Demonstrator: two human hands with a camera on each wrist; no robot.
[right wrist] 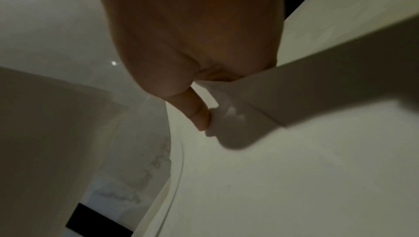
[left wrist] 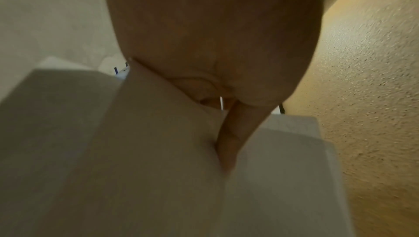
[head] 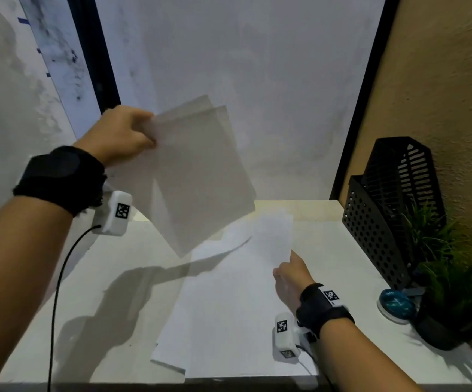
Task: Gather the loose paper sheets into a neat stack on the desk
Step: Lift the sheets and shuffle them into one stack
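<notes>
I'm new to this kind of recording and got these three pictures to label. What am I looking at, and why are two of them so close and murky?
There is no machine here: a person tidies paper with bare hands. The wide picture comes from a camera on the head, looking down at a white desk. The two murky ones come from small cameras strapped to each wrist, so the palm fills them.

The left hand holds a few raised sheets in the air. The right hand pinches the edge of a sheet on the desk; its fingers show in the right wrist view.

At the right stand black file holders, a green plant and a small blue object.
</notes>
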